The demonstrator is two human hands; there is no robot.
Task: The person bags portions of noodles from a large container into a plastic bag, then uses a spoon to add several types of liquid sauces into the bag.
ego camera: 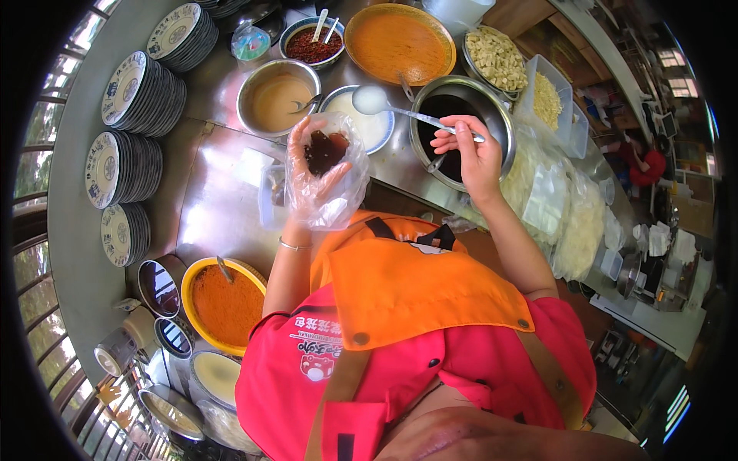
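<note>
My left hand [298, 161] holds a clear plastic bag [349, 204] spread open, its fingers around or inside the film; I cannot tell exactly which. Dark brown liquid [327, 152] shows in the bag's mouth. Between the fingers of my right hand [475, 152] is the handle of a long metal spoon [424, 118]. The spoon's bowl is full of white liquid [369, 100] and hangs over the edge of a blue-rimmed bowl [390, 133] of similar white liquid. Beneath my right hand stands a steel pot [508, 135] of dark liquid, with another metal handle [436, 163] in it.
A steel bowl of tan sauce [277, 98], a chili bowl [311, 46] and a wide basin of orange liquid [398, 43] line the steel counter. Cubed food [496, 57] and bagged noodles [536, 196] sit right. Plate stacks [153, 95] and a yellow basin [193, 322] stand left.
</note>
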